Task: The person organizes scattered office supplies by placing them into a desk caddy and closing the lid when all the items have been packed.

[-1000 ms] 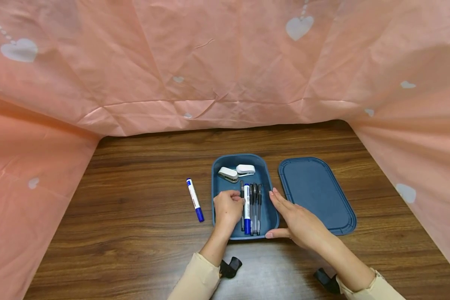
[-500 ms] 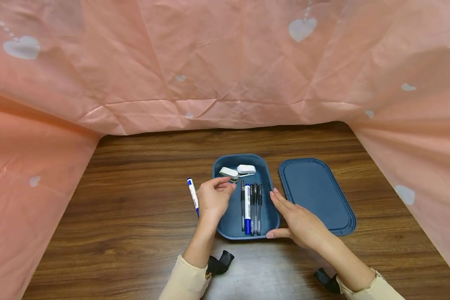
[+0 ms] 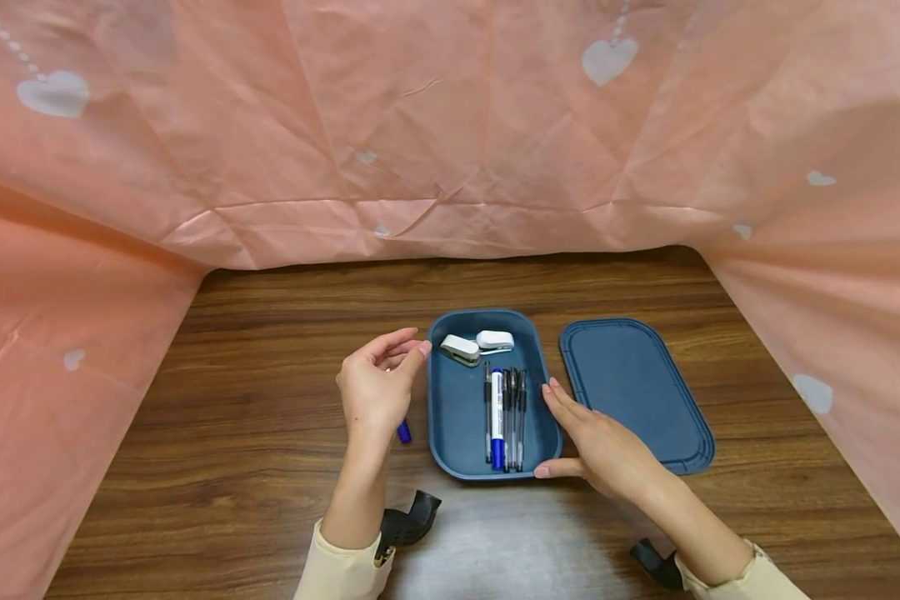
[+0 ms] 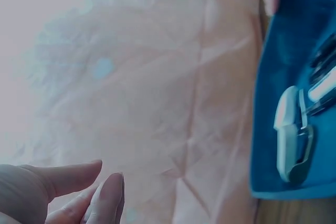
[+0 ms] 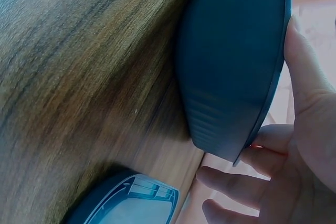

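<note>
My left hand (image 3: 378, 387) hovers left of the blue box (image 3: 450, 454), above a loose blue-and-white marker (image 3: 404, 432) that it mostly hides. Thumb and fingers are relaxed and apart with nothing between them, as the left wrist view also shows. My right hand (image 3: 603, 442) rests against the box's right rim, fingers extended; thumb and fingertips touch the rim in the right wrist view. Inside the box lie another blue-and-white marker (image 3: 497, 417), several black-gripped clear pens (image 3: 513, 425) beside it, and two small white staplers (image 3: 461, 349) at the far end.
A flat blue lid (image 3: 637, 392) lies on the wooden table (image 3: 270, 417) to the right of the box. Pink curtain (image 3: 450, 125) with white hearts encloses the back and both sides.
My left hand has lifted away from the pens in the box and moved left, out past its rim, over the loose marker. The right hand has stayed at the right rim.
</note>
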{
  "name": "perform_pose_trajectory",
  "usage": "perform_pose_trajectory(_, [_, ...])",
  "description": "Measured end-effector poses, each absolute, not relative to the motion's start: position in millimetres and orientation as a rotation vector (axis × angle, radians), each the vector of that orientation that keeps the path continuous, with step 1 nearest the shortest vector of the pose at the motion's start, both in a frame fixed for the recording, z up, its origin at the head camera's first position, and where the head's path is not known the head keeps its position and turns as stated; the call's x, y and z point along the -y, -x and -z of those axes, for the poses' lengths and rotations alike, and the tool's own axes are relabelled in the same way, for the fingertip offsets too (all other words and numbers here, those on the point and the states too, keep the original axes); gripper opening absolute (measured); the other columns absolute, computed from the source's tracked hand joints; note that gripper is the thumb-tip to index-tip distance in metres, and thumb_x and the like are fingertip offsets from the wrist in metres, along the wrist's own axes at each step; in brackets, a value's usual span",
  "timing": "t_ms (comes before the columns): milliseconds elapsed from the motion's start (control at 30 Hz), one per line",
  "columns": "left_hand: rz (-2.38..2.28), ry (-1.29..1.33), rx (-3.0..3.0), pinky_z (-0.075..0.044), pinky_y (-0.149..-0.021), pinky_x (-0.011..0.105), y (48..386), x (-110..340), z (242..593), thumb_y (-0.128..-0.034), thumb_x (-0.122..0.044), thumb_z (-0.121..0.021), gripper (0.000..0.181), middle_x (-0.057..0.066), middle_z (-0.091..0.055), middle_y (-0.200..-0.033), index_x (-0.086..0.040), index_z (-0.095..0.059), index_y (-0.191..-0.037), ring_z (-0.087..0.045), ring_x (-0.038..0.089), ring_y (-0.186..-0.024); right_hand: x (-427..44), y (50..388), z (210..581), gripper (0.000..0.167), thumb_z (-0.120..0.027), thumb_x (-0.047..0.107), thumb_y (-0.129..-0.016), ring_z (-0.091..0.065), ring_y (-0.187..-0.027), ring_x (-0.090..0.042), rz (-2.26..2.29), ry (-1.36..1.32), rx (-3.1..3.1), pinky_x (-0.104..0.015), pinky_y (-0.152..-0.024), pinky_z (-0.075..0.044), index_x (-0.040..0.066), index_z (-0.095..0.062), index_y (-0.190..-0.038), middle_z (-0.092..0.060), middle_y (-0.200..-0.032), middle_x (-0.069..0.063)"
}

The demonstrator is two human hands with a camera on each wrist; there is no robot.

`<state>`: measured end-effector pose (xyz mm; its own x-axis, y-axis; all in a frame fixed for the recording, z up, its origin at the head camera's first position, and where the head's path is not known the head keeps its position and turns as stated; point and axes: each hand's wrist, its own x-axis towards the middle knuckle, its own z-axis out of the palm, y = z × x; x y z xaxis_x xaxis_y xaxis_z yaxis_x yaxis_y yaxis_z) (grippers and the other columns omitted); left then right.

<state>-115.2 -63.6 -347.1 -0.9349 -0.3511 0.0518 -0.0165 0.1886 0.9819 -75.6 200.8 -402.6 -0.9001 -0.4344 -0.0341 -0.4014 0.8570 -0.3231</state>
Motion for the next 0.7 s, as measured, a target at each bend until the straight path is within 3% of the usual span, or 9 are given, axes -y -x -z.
perform_pose_trajectory(167, [1.835,-0.323,2.139,-0.052,-0.065,0.015,109,73,334,-0.0770,-0.017,-0.082,0.024,0.007,-0.076,-0.091,-0.013,-0.077,-0.100,-0.070,0.006,-0.076,-201,76,406,0.095,-0.071,0.051,-0.079,-0.050,-0.129,-0.040,0.476,0.654,-2.922,-0.056,-0.098,-0.046,0.000,-0.032,-0.149,-0.028,-0.156,-0.021])
perform_pose_trajectory(367, [1.814,-0.241,2.077,-0.050,-0.059,0.016,98,83,321,-0.0766,-0.017,-0.082,0.023,0.004,-0.075,-0.088,-0.015,-0.076,-0.099,-0.070,0.007,-0.076,-200,76,406,0.094,-0.071,0.050,-0.079,-0.051,-0.128,-0.040,0.484,0.672,-2.927,-0.056,-0.097,-0.047,0.000,-0.033,-0.148,-0.029,-0.155,-0.021])
perform_pose_trajectory(700, [1.663,-0.278,2.017,-0.045,-0.054,0.012,93,108,311,-0.0776,-0.027,-0.082,0.022,-0.021,-0.069,-0.076,-0.017,-0.077,-0.097,-0.068,0.006,-0.076,-201,75,406,0.093,-0.071,0.050,-0.079,-0.052,-0.128,-0.040,0.493,0.674,-2.933,-0.056,-0.097,-0.047,0.000,-0.033,-0.149,-0.029,-0.156,-0.021])
